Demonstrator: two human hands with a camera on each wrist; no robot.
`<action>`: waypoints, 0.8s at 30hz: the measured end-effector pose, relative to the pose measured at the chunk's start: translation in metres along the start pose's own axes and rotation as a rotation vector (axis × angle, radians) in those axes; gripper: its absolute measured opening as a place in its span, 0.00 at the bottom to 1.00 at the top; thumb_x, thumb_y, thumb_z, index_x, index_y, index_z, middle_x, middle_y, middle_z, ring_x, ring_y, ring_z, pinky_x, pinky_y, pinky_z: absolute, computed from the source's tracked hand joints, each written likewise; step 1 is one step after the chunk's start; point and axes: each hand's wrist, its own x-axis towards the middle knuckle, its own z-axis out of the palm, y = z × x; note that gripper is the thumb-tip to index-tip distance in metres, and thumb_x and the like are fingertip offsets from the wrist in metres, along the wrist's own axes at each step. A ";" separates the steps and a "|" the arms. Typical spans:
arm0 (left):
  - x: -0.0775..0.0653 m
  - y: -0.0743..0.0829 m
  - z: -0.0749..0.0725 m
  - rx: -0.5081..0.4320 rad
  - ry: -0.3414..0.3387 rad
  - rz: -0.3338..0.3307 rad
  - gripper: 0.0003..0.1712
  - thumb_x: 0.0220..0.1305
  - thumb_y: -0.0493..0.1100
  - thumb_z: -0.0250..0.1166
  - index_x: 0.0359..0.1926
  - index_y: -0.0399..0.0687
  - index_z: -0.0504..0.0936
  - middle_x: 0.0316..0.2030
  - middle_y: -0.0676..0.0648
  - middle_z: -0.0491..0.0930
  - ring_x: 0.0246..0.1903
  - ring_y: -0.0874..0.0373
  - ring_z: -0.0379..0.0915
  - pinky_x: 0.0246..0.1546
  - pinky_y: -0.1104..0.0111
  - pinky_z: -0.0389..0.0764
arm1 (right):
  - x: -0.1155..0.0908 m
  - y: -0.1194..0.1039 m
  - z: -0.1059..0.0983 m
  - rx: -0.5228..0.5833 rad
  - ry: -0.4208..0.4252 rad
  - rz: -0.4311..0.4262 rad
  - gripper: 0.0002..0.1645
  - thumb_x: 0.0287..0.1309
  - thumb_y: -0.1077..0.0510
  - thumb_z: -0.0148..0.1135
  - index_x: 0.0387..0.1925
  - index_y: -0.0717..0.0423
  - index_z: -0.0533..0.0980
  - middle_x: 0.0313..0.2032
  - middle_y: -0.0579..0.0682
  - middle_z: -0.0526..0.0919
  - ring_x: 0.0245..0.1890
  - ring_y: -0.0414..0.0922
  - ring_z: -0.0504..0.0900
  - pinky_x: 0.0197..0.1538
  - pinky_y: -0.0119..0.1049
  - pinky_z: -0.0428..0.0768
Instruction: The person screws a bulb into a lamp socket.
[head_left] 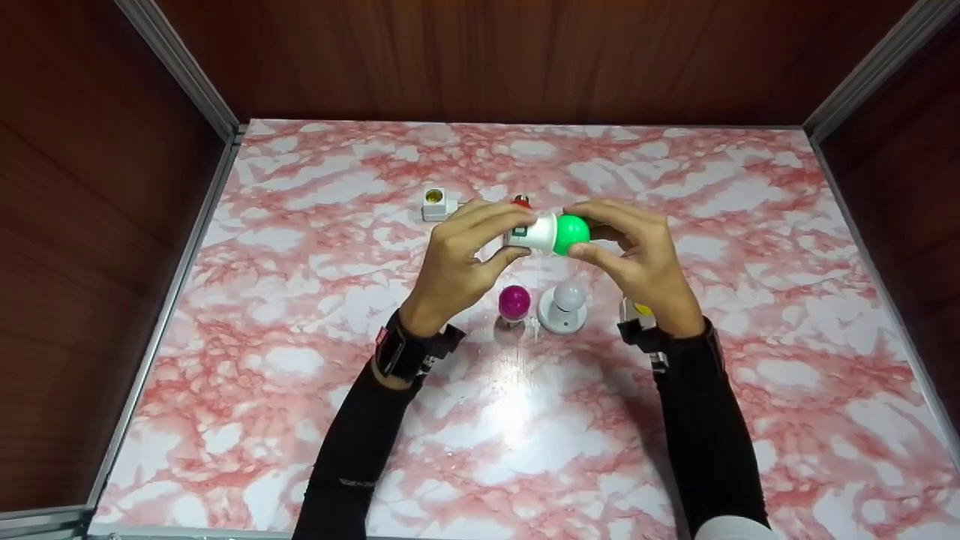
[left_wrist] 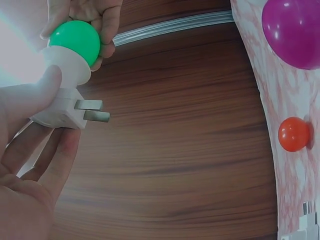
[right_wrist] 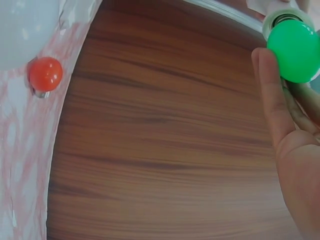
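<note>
Above the middle of the table my left hand (head_left: 459,262) grips a white plug-in lamp socket (head_left: 538,234), lying sideways in the air. Two flat metal prongs (left_wrist: 92,110) stick out of it in the left wrist view. My right hand (head_left: 637,255) pinches a green light bulb (head_left: 571,235) between thumb and fingers, at the socket's mouth. In the right wrist view, part of the metal thread (right_wrist: 286,18) shows between bulb and socket rim. How far the bulb is screwed in, I cannot tell.
Behind my left hand lie another white plug-in socket (head_left: 435,206) and an orange-red bulb (head_left: 521,201). Closer in stand a magenta bulb (head_left: 514,302) and a white bulb (head_left: 570,295) on a round base (head_left: 561,324). My right wrist partly hides a yellow bulb (head_left: 643,309). Wooden panels (head_left: 510,60) bound the table.
</note>
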 end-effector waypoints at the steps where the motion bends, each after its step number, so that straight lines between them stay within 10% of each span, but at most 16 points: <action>1: 0.000 0.000 0.000 0.003 0.000 0.000 0.17 0.65 0.43 0.76 0.52 0.39 0.90 0.51 0.41 0.91 0.49 0.50 0.86 0.56 0.66 0.88 | 0.000 0.000 0.000 0.000 0.001 0.003 0.23 0.60 0.72 0.72 0.58 0.66 0.84 0.52 0.48 0.90 0.50 0.38 0.89 0.55 0.28 0.90; 24: 0.002 0.002 0.000 -0.017 0.027 -0.100 0.23 0.63 0.38 0.78 0.57 0.34 0.86 0.52 0.38 0.88 0.50 0.53 0.88 0.56 0.71 0.89 | 0.003 -0.001 0.003 0.047 0.107 -0.167 0.33 0.47 0.77 0.79 0.58 0.75 0.78 0.58 0.51 0.87 0.53 0.45 0.90 0.56 0.33 0.90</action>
